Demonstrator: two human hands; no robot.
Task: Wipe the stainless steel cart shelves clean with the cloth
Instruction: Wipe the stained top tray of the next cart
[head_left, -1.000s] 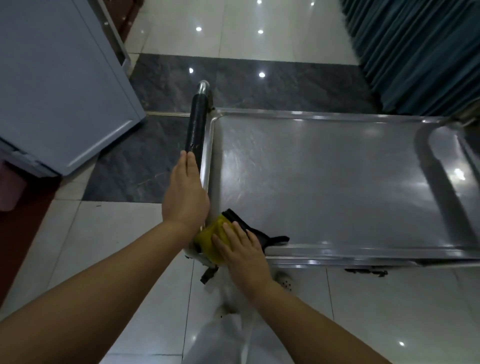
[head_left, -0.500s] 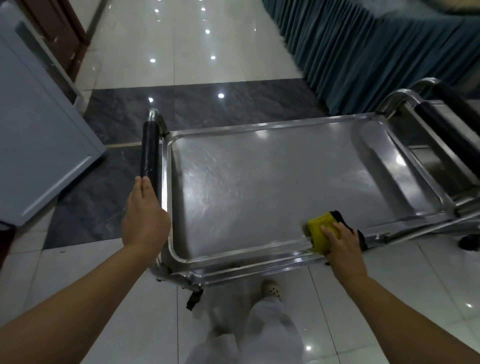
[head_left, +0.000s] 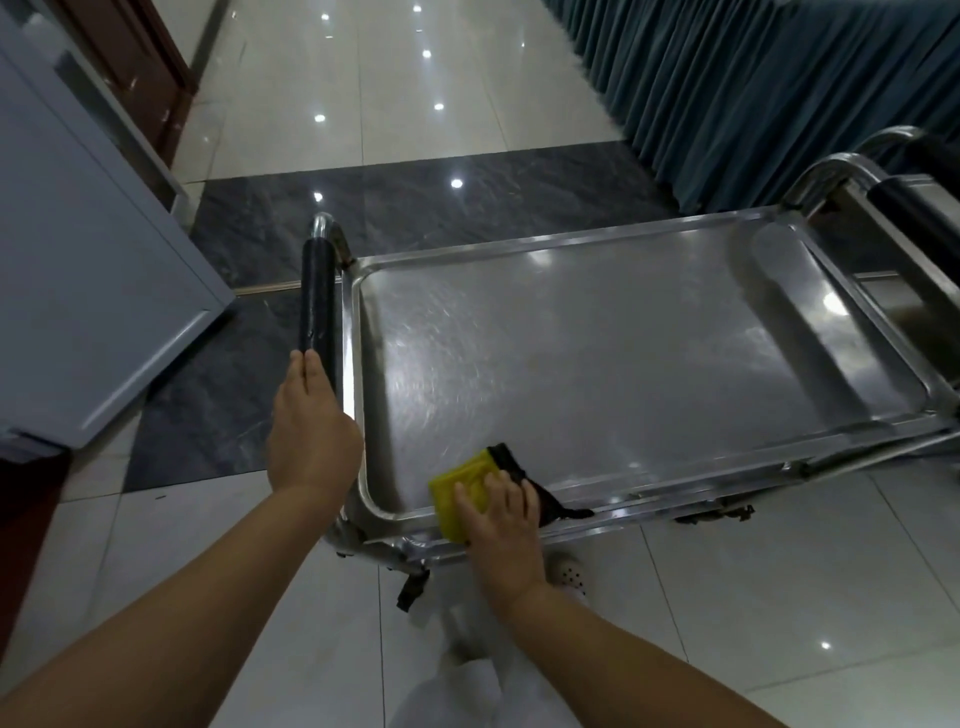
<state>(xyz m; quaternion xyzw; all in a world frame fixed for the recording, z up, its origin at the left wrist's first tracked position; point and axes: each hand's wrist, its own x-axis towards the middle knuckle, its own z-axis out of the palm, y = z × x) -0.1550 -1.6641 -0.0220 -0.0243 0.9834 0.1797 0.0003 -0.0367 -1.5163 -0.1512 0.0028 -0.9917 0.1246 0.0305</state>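
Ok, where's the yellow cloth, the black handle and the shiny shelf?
Yellow folded cloth (head_left: 444, 501): head view, its bare left part.
Black padded cart handle (head_left: 317, 296): head view, middle of the grip.
Shiny stainless steel top shelf (head_left: 597, 374): head view, bare centre.

The one camera sat on the person's head and looked forward and steeply down through a wide-angle lens. It faced across the cart, whose top shelf (head_left: 623, 364) filled the middle of the view, from the black handle (head_left: 318, 296) at left to the right border. Both forearms came in from the bottom corners, and the left hand (head_left: 311, 431) and right hand (head_left: 501, 519) lay close under the lens, low in the centre. Straight below showed the person's own legs (head_left: 467, 696). Farther off, the tiled floor (head_left: 415, 78) ran to the top edge, with a grey cabinet (head_left: 78, 260) at left and a teal curtain (head_left: 753, 93) at upper right.
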